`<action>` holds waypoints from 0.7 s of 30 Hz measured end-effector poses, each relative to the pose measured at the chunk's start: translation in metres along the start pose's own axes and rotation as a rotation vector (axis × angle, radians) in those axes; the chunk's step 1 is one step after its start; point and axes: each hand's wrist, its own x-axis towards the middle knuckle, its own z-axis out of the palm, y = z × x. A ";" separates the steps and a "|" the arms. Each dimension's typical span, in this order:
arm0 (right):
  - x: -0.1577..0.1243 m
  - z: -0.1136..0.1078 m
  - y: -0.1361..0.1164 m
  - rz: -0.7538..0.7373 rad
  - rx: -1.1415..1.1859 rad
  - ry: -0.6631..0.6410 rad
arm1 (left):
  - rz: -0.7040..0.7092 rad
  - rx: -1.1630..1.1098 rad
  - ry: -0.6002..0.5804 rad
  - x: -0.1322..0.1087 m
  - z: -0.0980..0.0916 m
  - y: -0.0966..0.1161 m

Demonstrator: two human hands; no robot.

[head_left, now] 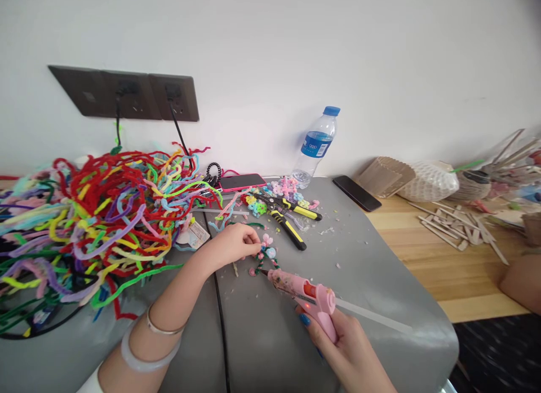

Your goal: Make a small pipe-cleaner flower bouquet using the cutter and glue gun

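My right hand (338, 342) is wrapped round the handle of a pink glue gun (302, 291), with a clear glue stick (374, 316) sticking out of its back. The gun's dark nozzle points left, at a small pipe-cleaner piece (266, 258) in green, pink and blue on the grey table. Over the upper left of that piece, my left hand (243, 242) pinches with its fingertips; what lies between them is too small to tell. Behind it are yellow-and-black pliers (288, 228) and a cluster of small pastel pipe-cleaner shapes (284, 186).
A big tangle of coloured pipe cleaners (114, 213) covers the left. A water bottle (315, 148) leans on the wall near two phones (356, 192). A black cable (220, 325) crosses the grey table (380, 269). Wooden sticks (460, 224) and a person's arm (522, 283) are at right.
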 end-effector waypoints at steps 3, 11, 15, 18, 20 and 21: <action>-0.002 0.000 0.004 0.052 0.079 -0.001 | -0.002 -0.003 0.003 0.000 0.000 0.001; -0.006 0.001 0.001 0.213 0.592 0.145 | 0.013 -0.029 0.000 0.001 0.000 -0.001; 0.016 -0.021 0.002 0.226 0.884 0.313 | 0.020 -0.042 0.004 0.001 -0.001 -0.003; 0.041 -0.043 0.011 0.263 1.114 0.384 | 0.041 -0.079 0.002 0.003 -0.002 -0.006; 0.057 -0.053 0.018 0.310 1.258 0.401 | 0.055 -0.124 0.017 0.004 -0.003 -0.007; 0.064 -0.057 0.021 0.339 1.305 0.399 | 0.060 -0.151 0.034 0.005 -0.004 -0.007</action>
